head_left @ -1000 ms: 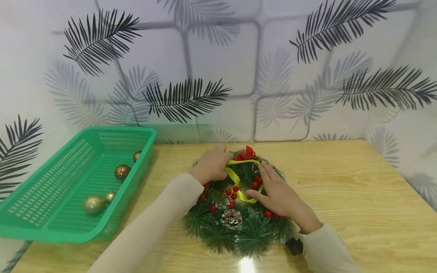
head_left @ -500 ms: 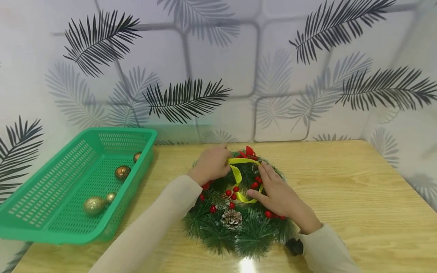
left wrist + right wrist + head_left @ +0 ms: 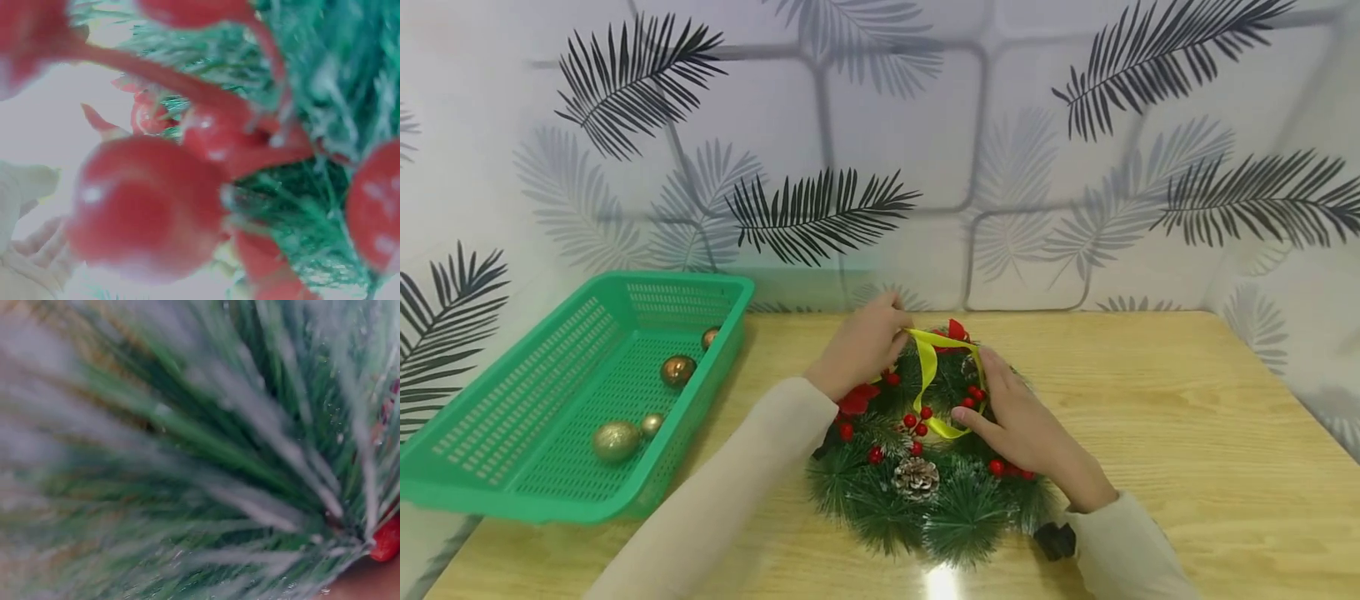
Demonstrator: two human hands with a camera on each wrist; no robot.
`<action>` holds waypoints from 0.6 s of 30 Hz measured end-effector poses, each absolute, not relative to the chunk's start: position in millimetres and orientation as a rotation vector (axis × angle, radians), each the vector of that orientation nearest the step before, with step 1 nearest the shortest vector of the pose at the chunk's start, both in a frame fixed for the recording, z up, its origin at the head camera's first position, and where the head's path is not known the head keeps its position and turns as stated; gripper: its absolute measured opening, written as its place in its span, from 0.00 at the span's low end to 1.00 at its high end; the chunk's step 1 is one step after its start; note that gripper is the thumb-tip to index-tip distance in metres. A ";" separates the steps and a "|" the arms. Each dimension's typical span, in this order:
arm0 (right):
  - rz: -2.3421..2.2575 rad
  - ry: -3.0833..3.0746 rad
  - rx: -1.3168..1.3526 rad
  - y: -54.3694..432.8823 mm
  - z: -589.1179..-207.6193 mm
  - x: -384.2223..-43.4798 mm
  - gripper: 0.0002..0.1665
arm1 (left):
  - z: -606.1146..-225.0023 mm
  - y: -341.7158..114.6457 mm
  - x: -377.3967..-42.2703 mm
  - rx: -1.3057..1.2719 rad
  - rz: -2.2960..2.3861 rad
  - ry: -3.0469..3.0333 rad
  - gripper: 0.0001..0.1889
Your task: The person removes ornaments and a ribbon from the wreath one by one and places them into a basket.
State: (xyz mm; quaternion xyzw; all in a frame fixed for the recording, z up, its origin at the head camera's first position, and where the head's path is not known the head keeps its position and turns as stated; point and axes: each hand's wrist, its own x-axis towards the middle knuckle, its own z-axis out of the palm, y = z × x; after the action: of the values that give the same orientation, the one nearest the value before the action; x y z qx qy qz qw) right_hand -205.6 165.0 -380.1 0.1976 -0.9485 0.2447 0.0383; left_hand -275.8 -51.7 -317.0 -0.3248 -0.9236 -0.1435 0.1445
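Observation:
A green Christmas wreath point(image 3: 883, 500) with red berries point(image 3: 910, 421) and a frosted pine cone point(image 3: 916, 479) lies on the table. My left hand point(image 3: 861, 346), at the wreath's upper left, pinches a yellow ribbon point(image 3: 927, 367). From there the ribbon runs across to the right hand and loops down through the wreath's middle. My right hand point(image 3: 1030, 425) rests on the wreath's right side, fingers extended and thumb spread, with the ribbon at its fingertips. Large blurred berries point(image 3: 150, 206) fill the left wrist view, and pine needles point(image 3: 250, 444) the right one.
A green plastic basket point(image 3: 640, 492) stands at the left, with several gold and bronze baubles point(image 3: 617, 440) inside. Behind the wooden table point(image 3: 1165, 417) rises a leaf-patterned wall point(image 3: 895, 125). A small black object point(image 3: 1055, 541) is by the right cuff.
My left hand has risen slightly, drawing the ribbon upward so that its hanging part is straighter. The right hand stays on the wreath. The head view has shifted a little.

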 end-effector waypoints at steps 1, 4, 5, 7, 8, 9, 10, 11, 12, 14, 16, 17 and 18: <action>0.758 -2.901 0.610 164.8 -380.8 -205.8 0.53 | -315.7 -52.5 -275.1 -0.932 -0.441 -2.650 0.08; 0.781 -2.889 0.610 164.3 -382.2 -206.0 0.53 | -313.0 -54.8 -276.3 -0.901 -0.572 -2.630 0.09; 0.787 -2.882 0.613 164.3 -382.4 -206.1 0.52 | -311.1 -55.3 -276.6 -0.887 -0.623 -2.622 0.09; 0.792 -2.869 0.623 164.2 -383.2 -206.6 0.50 | -307.1 -56.3 -276.9 -0.851 -0.700 -2.598 0.10; 0.797 -2.868 0.626 164.2 -383.4 -206.6 0.49 | -305.6 -56.8 -277.5 -0.830 -0.737 -2.590 0.10; 0.798 -2.868 0.632 164.4 -383.7 -206.8 0.49 | -303.7 -57.4 -277.4 -0.811 -0.770 -2.580 0.11; 0.795 -2.868 0.638 164.6 -384.0 -206.9 0.49 | -301.6 -57.8 -276.8 -0.793 -0.806 -2.569 0.11; 0.790 -2.871 0.642 164.9 -384.3 -207.1 0.49 | -299.5 -58.3 -276.0 -0.778 -0.840 -2.559 0.11; 0.785 -2.877 0.645 165.1 -384.3 -207.1 0.50 | -297.8 -58.9 -275.3 -0.766 -0.870 -2.547 0.11; 0.771 -2.902 0.641 165.6 -384.2 -207.0 0.53 | -294.9 -59.9 -273.8 -0.756 -0.948 -2.523 0.11; 0.745 -2.922 0.638 165.8 -383.9 -206.8 0.54 | -292.5 -61.3 -272.1 -0.769 -1.010 -2.484 0.10; 0.732 -2.930 0.638 165.9 -384.0 -206.8 0.54 | -291.6 -62.0 -271.3 -0.777 -1.027 -2.468 0.10; 0.720 -2.937 0.637 165.8 -383.9 -206.7 0.54 | -291.1 -62.4 -270.8 -0.787 -1.035 -2.453 0.10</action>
State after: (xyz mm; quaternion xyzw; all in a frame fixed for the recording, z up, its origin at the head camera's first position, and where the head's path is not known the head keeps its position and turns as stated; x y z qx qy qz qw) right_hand -206.7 165.8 -383.9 0.2060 -0.9501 0.2330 0.0255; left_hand -270.8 -62.4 -291.1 -0.2787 -0.8688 -0.3667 0.1818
